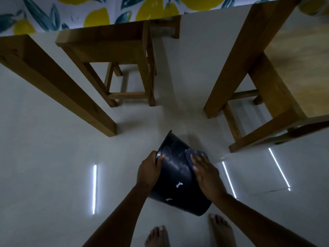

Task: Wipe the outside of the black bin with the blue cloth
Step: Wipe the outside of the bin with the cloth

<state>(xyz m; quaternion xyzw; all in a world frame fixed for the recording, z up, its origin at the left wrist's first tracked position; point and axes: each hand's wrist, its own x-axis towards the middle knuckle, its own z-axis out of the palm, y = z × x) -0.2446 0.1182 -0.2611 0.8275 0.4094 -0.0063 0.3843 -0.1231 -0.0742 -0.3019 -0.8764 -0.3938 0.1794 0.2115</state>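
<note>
Head view: low centre, the left hand (149,171) grips the tilted black bin (179,177) by its rim while the right hand (204,172) lies flat, pressing the blue cloth (191,155) on its upper-right wall.

Hidden and cut-off parts around the black bin

The right hand (204,173) is covering most of the blue cloth (191,155), leaving only a crumpled edge showing. The left hand (150,169) is hiding part of the black bin's (176,177) rim, and the bin's opening is facing away, so its inside cannot be told. The bottom edge is cutting off both bare feet (157,236) and both forearms. The top edge is cropping the lemon-print table (74,13), and the right edge is cropping the wooden stool (284,72).
</note>
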